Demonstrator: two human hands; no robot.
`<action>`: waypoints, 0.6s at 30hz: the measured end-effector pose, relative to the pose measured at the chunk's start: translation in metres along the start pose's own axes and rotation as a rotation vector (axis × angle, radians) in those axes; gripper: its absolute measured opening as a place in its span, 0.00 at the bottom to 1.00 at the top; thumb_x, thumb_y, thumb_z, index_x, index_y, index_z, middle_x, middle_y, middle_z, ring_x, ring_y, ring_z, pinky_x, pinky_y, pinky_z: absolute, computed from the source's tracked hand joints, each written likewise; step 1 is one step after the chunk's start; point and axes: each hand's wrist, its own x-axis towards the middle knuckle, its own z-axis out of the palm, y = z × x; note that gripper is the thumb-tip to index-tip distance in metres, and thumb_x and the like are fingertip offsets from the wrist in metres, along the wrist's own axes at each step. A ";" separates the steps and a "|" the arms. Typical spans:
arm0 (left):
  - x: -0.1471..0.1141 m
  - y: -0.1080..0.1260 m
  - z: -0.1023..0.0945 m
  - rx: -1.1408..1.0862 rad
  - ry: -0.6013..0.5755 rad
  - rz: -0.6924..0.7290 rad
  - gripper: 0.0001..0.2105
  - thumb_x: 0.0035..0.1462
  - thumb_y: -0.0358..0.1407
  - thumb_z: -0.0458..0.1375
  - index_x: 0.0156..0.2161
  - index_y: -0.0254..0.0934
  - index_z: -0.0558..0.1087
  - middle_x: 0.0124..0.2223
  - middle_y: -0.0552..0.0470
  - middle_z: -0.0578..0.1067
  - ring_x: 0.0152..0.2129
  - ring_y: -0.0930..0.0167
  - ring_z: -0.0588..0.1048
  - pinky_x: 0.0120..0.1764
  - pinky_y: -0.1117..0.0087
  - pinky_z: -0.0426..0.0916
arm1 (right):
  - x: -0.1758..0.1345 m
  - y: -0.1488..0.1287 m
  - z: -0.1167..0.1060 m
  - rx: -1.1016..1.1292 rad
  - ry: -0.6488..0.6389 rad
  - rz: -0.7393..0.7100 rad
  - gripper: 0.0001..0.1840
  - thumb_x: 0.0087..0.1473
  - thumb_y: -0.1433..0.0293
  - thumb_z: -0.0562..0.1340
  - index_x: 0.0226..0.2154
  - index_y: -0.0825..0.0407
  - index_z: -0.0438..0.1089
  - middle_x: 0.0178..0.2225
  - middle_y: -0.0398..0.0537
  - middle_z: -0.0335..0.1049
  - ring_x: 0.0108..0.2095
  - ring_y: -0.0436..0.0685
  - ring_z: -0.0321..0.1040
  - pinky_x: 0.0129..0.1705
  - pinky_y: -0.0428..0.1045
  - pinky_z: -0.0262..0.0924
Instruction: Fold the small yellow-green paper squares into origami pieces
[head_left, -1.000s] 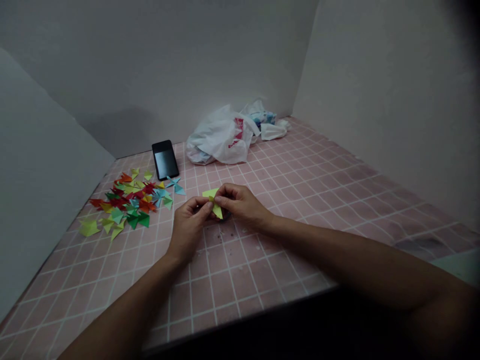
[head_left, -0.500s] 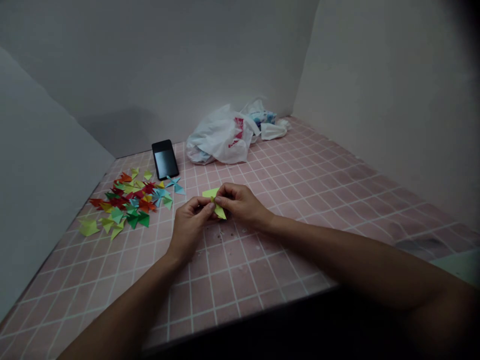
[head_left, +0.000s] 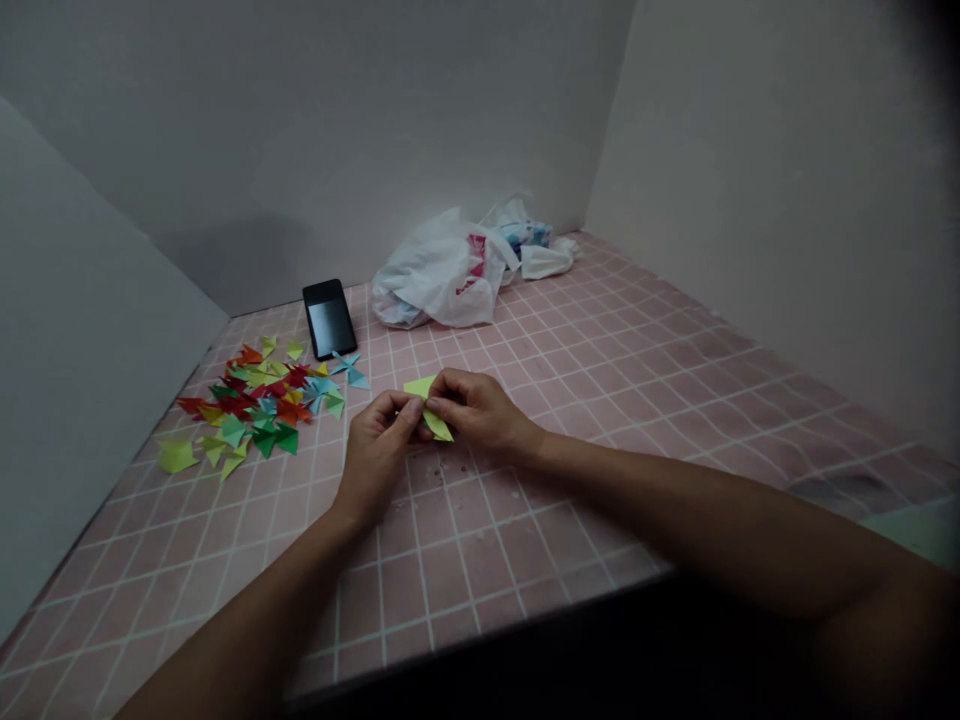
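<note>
Between my two hands is a piece of yellow-green folded paper (head_left: 438, 426), held just over the pink tiled-pattern tabletop (head_left: 480, 540). My left hand (head_left: 381, 440) pinches its left side between thumb and fingers. From the right, my right hand (head_left: 480, 412) grips it with thumb and forefinger. One flap shows above the fingers and a pointed one below; the paper's middle is covered by my fingertips. To the left lies a spread of folded paper pieces (head_left: 240, 403) in red, orange, yellow, green and blue.
A black phone (head_left: 329, 318) lies behind the paper pieces. Further back, a white plastic bag (head_left: 439, 270) with red print rests near the wall, beside a bundle with blue patches (head_left: 525, 235). Pale walls enclose the table at left, back and right.
My left thumb has shifted slightly left, off the middle of the yellow-green paper. Both hands stay in nearly the same place, and nothing else on the table has moved.
</note>
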 end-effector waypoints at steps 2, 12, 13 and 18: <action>-0.001 0.001 0.000 0.004 0.012 0.006 0.09 0.55 0.40 0.64 0.33 0.35 0.74 0.25 0.57 0.74 0.23 0.74 0.73 0.31 0.73 0.71 | 0.000 0.001 0.001 -0.002 0.003 -0.007 0.08 0.55 0.68 0.60 0.26 0.54 0.65 0.25 0.41 0.64 0.27 0.49 0.58 0.30 0.46 0.51; -0.001 0.001 0.000 0.056 0.025 0.043 0.09 0.56 0.40 0.63 0.33 0.35 0.74 0.25 0.56 0.74 0.22 0.75 0.74 0.30 0.74 0.71 | -0.001 -0.003 0.002 -0.004 0.017 0.020 0.08 0.54 0.69 0.60 0.25 0.53 0.64 0.24 0.40 0.63 0.26 0.48 0.56 0.30 0.46 0.51; 0.000 0.000 -0.001 0.061 0.019 0.044 0.09 0.57 0.40 0.62 0.33 0.35 0.74 0.25 0.56 0.74 0.22 0.74 0.74 0.30 0.74 0.71 | -0.001 -0.003 0.002 -0.008 0.019 0.014 0.08 0.54 0.69 0.60 0.25 0.53 0.64 0.24 0.40 0.63 0.26 0.48 0.56 0.30 0.46 0.51; 0.000 0.001 -0.002 0.079 0.017 0.053 0.10 0.57 0.41 0.62 0.33 0.35 0.74 0.25 0.56 0.74 0.22 0.73 0.74 0.29 0.73 0.71 | -0.001 -0.003 0.001 -0.048 0.002 -0.006 0.08 0.55 0.69 0.60 0.25 0.53 0.64 0.24 0.40 0.63 0.26 0.49 0.57 0.30 0.46 0.51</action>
